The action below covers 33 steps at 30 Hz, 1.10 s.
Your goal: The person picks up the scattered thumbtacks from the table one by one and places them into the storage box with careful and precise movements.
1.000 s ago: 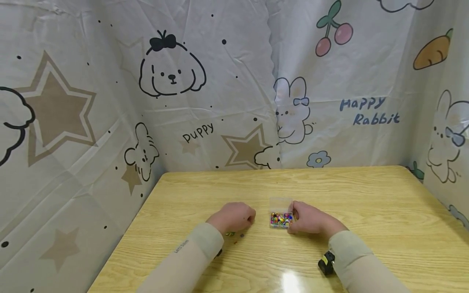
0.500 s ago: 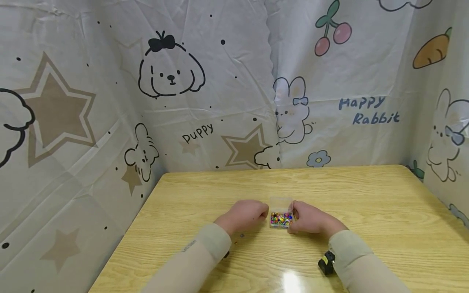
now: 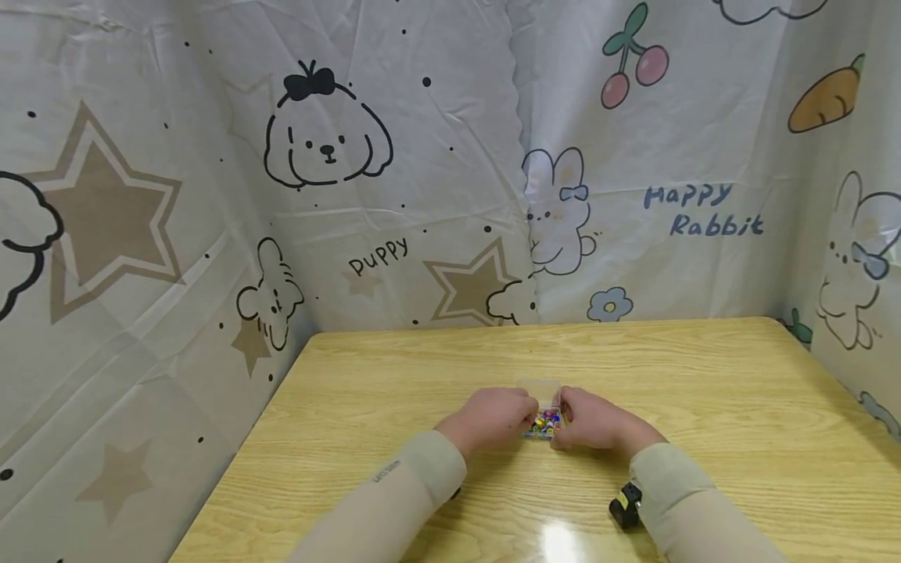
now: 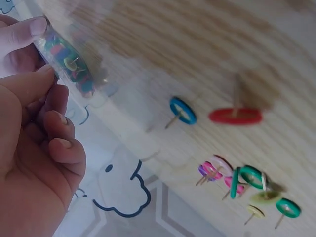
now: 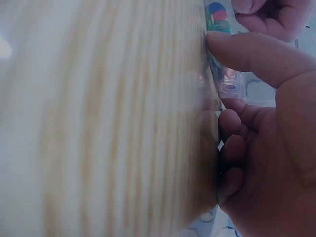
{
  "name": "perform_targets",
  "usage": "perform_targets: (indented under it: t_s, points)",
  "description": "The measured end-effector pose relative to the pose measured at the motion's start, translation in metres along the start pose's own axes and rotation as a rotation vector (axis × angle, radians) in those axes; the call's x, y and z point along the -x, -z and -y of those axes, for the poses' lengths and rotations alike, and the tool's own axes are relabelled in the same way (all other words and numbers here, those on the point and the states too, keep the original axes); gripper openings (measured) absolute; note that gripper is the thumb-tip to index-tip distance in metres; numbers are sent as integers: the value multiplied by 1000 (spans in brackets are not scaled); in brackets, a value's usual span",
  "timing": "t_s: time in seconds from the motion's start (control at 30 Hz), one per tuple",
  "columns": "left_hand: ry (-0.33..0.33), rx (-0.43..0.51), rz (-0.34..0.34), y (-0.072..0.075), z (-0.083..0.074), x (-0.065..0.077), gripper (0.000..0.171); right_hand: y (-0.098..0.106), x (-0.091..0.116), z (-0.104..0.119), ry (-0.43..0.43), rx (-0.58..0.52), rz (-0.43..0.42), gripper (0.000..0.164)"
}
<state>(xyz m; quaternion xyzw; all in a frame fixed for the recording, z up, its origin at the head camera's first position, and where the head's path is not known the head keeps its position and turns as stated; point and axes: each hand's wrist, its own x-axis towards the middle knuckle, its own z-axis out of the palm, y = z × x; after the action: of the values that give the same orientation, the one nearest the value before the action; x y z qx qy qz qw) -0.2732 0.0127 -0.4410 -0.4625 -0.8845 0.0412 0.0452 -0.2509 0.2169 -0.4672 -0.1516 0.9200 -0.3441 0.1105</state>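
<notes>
A small clear plastic box (image 3: 545, 435), lid raised at the back, holds many colourful thumbtacks (image 3: 547, 422). My right hand (image 3: 598, 418) grips the box's right side, with the thumb near its front corner. At the box's left part, my left hand (image 3: 493, 418) hovers with curled fingers, thumb and index tips close together. Whether a thumbtack sits between those tips is hidden. In the left wrist view, a blue thumbtack (image 4: 182, 111) and a red thumbtack (image 4: 236, 116) lie loose on the table. Beyond them is a cluster of green, pink and yellow thumbtacks (image 4: 252, 177).
The light wood table (image 3: 669, 367) carries everything. A printed curtain (image 3: 450, 156) surrounds it at the back and sides. Beside the right sleeve a black device with a yellow patch (image 3: 624, 507) shows at the wrist.
My left hand has moved right, from beside the loose thumbtacks to over the left part of the box. My right hand keeps its grip on the box in place.
</notes>
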Motion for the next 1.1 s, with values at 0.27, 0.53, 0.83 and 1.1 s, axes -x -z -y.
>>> perform_targets:
  t_s: [0.27,0.53,0.83,1.1]
  points:
    - [50,11,72,0,-1,-3,24,1,-1,2,-11,-7,-8,44]
    - [60,41,65,1,1,-1,15,-1,-2,0,-24,-9,-8,45]
    - [97,60,14,1,22,15,10,0,-1,-1,-17,-18,-8,45]
    - [168,92,59,-2,53,44,14,0,-1,0,1,-11,-8,46]
